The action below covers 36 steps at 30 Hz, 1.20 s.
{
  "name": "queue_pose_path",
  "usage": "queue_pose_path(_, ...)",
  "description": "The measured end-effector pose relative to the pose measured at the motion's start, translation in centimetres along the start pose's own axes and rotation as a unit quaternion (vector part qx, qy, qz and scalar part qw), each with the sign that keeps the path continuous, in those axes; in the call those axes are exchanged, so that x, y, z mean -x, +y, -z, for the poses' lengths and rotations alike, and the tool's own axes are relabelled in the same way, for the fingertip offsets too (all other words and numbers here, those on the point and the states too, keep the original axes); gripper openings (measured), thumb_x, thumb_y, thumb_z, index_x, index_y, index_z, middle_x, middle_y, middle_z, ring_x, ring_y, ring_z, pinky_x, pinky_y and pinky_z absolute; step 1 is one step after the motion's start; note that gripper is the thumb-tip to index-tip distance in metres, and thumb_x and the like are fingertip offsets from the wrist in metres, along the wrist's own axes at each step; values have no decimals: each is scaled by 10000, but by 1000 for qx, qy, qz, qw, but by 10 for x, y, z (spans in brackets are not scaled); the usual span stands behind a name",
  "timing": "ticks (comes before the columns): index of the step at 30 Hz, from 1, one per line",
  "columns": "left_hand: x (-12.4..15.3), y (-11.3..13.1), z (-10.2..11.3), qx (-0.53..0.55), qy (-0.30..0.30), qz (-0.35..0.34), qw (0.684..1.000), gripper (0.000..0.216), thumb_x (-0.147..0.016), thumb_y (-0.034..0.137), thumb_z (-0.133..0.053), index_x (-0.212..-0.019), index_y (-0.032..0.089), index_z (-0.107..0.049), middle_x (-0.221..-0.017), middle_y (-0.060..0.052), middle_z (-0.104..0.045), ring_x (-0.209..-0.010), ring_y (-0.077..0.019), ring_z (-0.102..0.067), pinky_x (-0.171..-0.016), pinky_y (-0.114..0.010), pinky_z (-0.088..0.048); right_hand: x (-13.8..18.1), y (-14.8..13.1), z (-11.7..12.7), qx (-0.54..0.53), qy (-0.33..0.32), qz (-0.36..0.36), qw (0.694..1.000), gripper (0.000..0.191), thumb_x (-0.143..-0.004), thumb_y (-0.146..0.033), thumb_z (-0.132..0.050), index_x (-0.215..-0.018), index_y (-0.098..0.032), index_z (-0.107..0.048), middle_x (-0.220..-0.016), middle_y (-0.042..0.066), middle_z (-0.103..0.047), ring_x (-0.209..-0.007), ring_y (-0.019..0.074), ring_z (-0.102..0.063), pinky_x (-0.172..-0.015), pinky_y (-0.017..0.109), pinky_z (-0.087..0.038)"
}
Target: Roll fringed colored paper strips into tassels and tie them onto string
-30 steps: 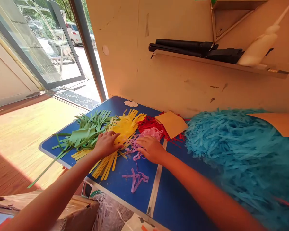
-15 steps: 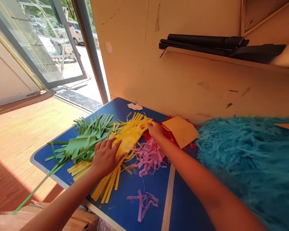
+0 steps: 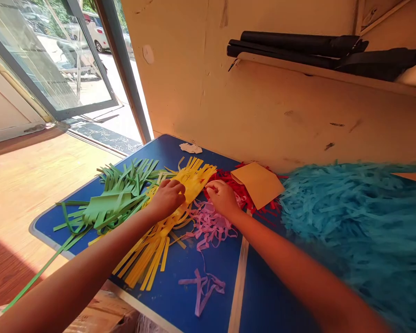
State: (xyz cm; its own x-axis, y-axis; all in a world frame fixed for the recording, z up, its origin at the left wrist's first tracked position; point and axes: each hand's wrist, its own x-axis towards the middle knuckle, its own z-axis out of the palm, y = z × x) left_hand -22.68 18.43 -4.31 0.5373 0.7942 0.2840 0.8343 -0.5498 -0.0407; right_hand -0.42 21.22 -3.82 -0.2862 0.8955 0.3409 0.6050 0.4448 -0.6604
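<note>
A bundle of yellow fringed paper lies across the blue table, its cut strips fanning out at both ends. My left hand is on its left part, fingers curled down onto the paper. At the bundle's right edge is my right hand, closed with thumb and fingertips together; what they hold, if anything, is hidden. Green fringed paper lies left of the yellow. Pink paper strips are heaped below my right hand, and red shredded paper shows behind it.
A folded orange-tan sheet rests on the red paper. Teal shredded paper is piled at the right. Black rolls lie on a wall shelf. A cardboard box stands below the table's front edge.
My left hand has moved up and right, its spread fingers now curled. My right hand has come slightly down and left from the yellow paper's upper right edge. The view has shifted a little.
</note>
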Motion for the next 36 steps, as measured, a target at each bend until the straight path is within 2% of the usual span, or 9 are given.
queue_pose_path(7, 4, -20, 15, 50, 0, 94, 994, 171, -832, 356, -619, -815, 288, -775, -877, -56, -648, -907, -234, -561, -790, -372, -376, 21, -14, -10, 26, -68, 76, 994, 213, -862, -165, -519, -937, -181, -718, -971, 70, -713, -959, 211, -624, -886, 320, -466)
queue_pose_path(10, 3, -24, 25, 62, -8, 124, 990, 252, -865, 361, -531, -886, 270, -766, -843, -48, -674, -873, -212, -596, -774, -344, -397, 24, -23, -23, 91, -146, 151, 974, 328, -835, -182, -555, -1141, -160, -670, -1185, 99, -679, -1133, 257, -565, -995, 382, -415)
queue_pose_path(13, -1, -18, 31, 63, -16, 153, 986, 316, -891, 354, -431, -914, 236, -724, -836, -26, -711, -791, -187, -630, -781, -334, -415, 27, -32, -36, 191, -235, 222, 927, 585, -809, -258, -603, -1360, -93, -496, -1446, 178, -476, -1339, 314, -401, -1121, 482, -273)
queue_pose_path(17, -8, 1, 33, -21, -35, 193, 980, 225, -833, 341, -500, -870, 195, -667, -847, -78, -719, -884, -268, -651, -856, -405, -386, 29, -42, -43, 216, -276, 247, 903, 630, -832, -398, -597, -1400, -178, -437, -1442, 166, -477, -1325, 321, -433, -1136, 562, -194)
queue_pose_path(20, -14, 7, 42, -84, -39, 225, 970, 222, -819, 201, -461, -931, 157, -647, -867, -151, -711, -899, -324, -647, -837, -460, -366, 29, -42, -42, 224, -281, 235, 903, 730, -855, -517, -585, -1442, -138, -373, -1404, 184, -514, -1335, 327, -425, -1139, 558, -199)
queue_pose_path(24, -22, -7, 79, -126, -5, 281, 951, 258, -850, 150, -394, -932, 125, -638, -821, -178, -690, -812, -324, -639, -772, -500, -347, 31, -37, -42, 212, -283, 222, 908, 700, -893, -582, -524, -1417, -133, -407, -1437, 157, -495, -1338, 299, -429, -1149, 541, -200)
queue_pose_path(29, -40, -25, 148, -146, 66, 330, 930, 296, -917, 230, -376, -853, 145, -652, -789, -79, -665, -730, -206, -587, -780, -491, -355, 34, -38, -40, 215, -296, 197, 909, 575, -892, -531, -571, -1330, -165, -504, -1470, 132, -462, -1365, 290, -398, -1131, 558, -236)
queue_pose_path(33, -64, 3, 192, -164, 152, 261, 939, 280, -902, 263, -421, -958, 148, -670, -848, -66, -671, -739, -188, -574, -851, -489, -371, 38, -65, -10, 212, -265, 188, 922, 435, -848, -444, -661, -1179, -164, -622, -1388, 133, -547, -1348, 317, -413, -1106, 556, -282)
queue_pose_path(36, -78, 52, 206, -219, 161, 120, 955, 259, -892, 223, -419, -845, 182, -670, -793, -40, -658, -770, -197, -594, -950, -500, -338, 55, -103, 28, 94, -127, 162, 974, 336, -929, -372, -546, -1202, -187, -607, -1278, 100, -631, -1243, 272, -519, -1055, 467, -375)
